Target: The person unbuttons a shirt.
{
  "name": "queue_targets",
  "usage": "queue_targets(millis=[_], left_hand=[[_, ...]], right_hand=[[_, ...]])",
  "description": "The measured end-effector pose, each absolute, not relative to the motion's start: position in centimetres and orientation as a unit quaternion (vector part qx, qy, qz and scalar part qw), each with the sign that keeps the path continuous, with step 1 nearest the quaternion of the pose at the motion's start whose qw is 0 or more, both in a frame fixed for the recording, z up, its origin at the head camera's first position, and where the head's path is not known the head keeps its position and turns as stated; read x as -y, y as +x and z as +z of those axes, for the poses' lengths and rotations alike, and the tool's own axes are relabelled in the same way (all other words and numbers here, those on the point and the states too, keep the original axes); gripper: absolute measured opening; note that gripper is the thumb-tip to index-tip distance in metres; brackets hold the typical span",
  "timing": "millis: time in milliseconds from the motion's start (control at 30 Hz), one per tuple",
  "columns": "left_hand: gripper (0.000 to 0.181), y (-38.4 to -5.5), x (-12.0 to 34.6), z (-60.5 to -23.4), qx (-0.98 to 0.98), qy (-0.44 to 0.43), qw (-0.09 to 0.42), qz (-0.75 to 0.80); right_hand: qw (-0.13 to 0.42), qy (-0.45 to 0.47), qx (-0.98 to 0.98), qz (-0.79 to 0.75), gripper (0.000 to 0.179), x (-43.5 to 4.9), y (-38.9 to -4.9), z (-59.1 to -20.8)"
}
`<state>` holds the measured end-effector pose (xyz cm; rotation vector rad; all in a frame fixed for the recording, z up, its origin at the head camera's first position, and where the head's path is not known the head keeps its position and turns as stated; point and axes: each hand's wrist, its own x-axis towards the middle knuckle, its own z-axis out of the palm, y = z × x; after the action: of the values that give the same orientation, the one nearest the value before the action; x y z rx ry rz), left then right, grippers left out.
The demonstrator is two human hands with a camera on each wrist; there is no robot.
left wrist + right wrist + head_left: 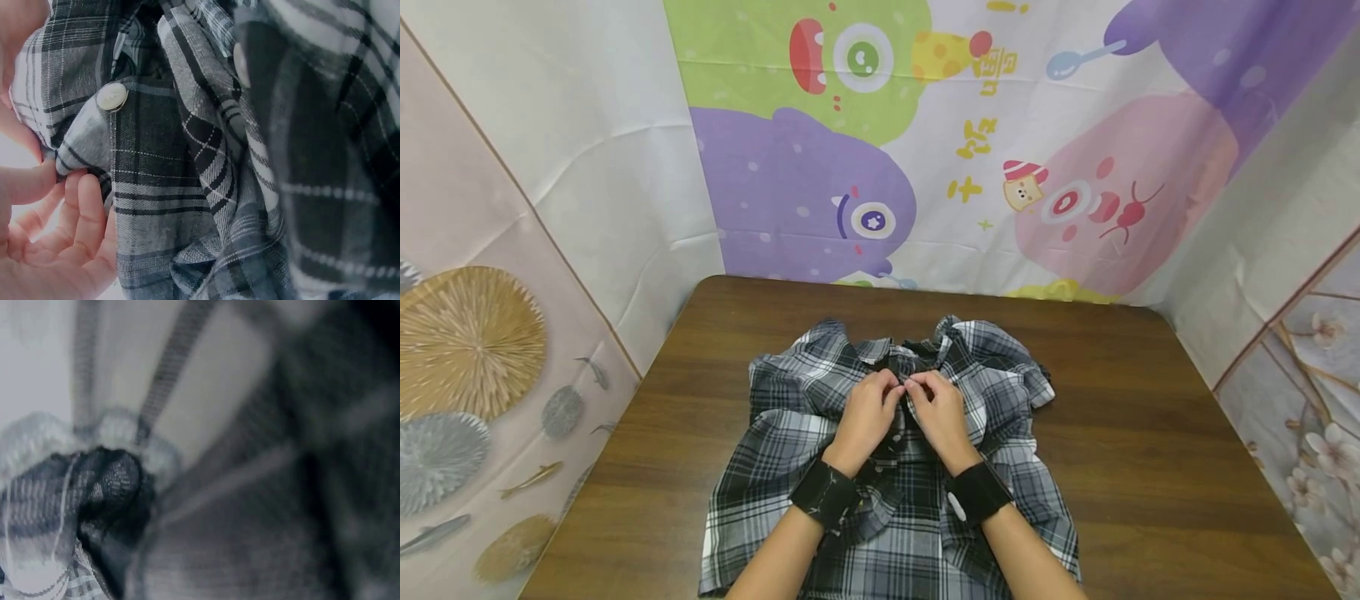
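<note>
A black, grey and white plaid shirt (917,517) lies spread on the table, collar toward the far side. Near its collar, my left hand (867,417) pinches the front edge between thumb and fingertips. Close beside it, my right hand (942,417) pinches cloth at the same opening, the fingertips of both hands nearly meeting. In the left wrist view, a pale round button (112,97) shows on the plaid front strip, and fingers (90,209) hold a fold at the left. Blurred plaid cloth (250,519) fills the right wrist view, hiding the right hand there.
Brown wooden table (1150,467) extends on both sides of the shirt. A cartoon-printed curtain (970,217) hangs behind its far edge. Patterned cloth panels (572,167) stand at left and right. Each wrist wears a black band (825,495).
</note>
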<state>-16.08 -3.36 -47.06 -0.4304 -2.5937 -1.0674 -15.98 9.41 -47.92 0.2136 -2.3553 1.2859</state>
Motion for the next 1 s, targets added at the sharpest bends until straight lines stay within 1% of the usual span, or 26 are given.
queue_targets(millis=[400, 533, 1000], left_hand=[[0.011, -16.4, 3.5, -47.2, 0.886, -0.159, 0.128, -0.417], [0.011, -16.4, 3.6, -47.4, 0.881, -0.16, 0.129, -0.426], [0.011, -16.4, 3.7, -48.3, 0.874, -0.172, 0.135, -0.435]], right_hand=[[0.181, 0.051, 0.859, 0.475, 0.016, -9.6, -16.0, -47.9], [0.163, 0.037, 0.86, 0.482, 0.017, -9.5, -16.2, -47.8], [0.07, -0.045, 0.824, 0.561, 0.018, -9.4, -16.6, -47.1]])
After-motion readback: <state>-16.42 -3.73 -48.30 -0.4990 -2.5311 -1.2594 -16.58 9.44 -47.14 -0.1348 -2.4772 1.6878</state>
